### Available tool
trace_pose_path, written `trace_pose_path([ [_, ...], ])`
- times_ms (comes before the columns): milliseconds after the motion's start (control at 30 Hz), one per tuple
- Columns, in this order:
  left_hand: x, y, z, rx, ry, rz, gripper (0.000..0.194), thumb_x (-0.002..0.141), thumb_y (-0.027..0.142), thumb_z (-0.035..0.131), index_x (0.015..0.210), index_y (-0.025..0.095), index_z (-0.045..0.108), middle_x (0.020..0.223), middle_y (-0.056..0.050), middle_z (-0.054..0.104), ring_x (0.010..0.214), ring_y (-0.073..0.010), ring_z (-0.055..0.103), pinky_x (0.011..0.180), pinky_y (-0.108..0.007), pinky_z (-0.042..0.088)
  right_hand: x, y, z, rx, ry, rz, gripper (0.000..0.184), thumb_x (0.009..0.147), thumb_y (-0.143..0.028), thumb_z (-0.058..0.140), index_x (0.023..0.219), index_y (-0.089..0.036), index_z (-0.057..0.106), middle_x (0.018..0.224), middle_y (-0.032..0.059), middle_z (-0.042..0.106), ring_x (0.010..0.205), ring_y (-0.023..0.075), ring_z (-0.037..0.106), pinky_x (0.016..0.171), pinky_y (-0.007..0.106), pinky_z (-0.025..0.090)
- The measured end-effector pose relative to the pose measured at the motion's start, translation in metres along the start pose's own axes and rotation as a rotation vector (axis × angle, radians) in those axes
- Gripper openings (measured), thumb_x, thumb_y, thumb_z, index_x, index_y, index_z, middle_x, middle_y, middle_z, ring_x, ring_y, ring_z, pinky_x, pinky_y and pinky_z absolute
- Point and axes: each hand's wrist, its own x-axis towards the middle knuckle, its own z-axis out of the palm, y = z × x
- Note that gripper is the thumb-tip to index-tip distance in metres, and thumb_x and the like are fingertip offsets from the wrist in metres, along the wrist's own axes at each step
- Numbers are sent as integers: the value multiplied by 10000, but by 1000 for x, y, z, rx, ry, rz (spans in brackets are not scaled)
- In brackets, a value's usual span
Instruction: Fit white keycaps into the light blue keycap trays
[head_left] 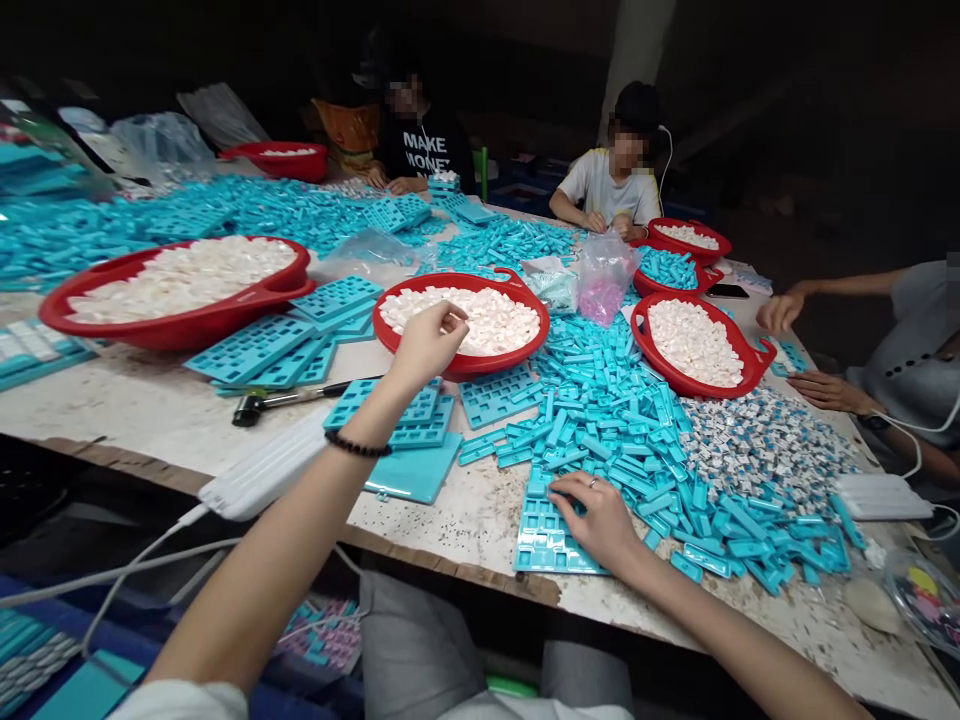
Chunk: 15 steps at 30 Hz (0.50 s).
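Note:
My left hand [431,345] hangs over a red plastic basin [465,365] heaped with small white pieces [480,320]. Its fingertips are pinched together, and anything between them is too small to tell. My right hand [592,518] rests with its fingers apart on a turquoise moulded tray [544,540]. Beside that hand lies a large loose heap of turquoise strips [607,420]. Below my left forearm sits a stack of turquoise trays [420,425].
A black-headed mallet [277,400] lies on the stained table [150,420]. More white-filled red basins [172,335] and turquoise trays cover it. A grey-white heap [765,450] lies right. Other people's hands [780,312] work at the right, and seated people [611,185] sit opposite.

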Motion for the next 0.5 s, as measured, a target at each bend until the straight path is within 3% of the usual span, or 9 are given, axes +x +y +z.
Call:
trace_pose_path([
  [100,31,-1,13,218,-153,44,594,832,423,613,1388,225,544,1444,-185,492,1364,-412,419,1106,-637,297,-2,1,2,16,20,6,132,939,-224,620,985,-241,742,976,38,754,893,205,708,816,314,513],
  [200,52,1,28,438,-382,16,747,849,574,598,1522,361,353,1637,-143,214,1474,-471,186,1087,-766,116,-1,-1,0,60,2,49,112,928,-219,634,972,-240,735,989,29,743,768,172,686,746,286,511],
  [267,60,0,36,498,-453,5,784,849,633,569,1537,351,321,1635,-157,214,1467,-490,180,1080,-755,145,1,-3,-1,93,-23,77,106,925,-215,633,973,-239,724,1001,24,731,689,148,649,705,269,503],
  [367,67,-4,43,522,-458,40,825,851,634,553,1542,248,323,1567,-214,323,1422,-509,257,1072,-657,275,2,-5,-4,108,-57,93,110,933,-214,613,992,-239,704,1009,22,715,683,142,628,688,258,489],
  [500,70,-8,46,510,-447,102,719,878,561,530,1484,190,419,1434,-216,472,1311,-465,434,1043,-522,363,3,-7,-6,84,-88,100,105,943,-218,597,999,-242,682,1005,21,698,687,142,620,686,257,472],
])
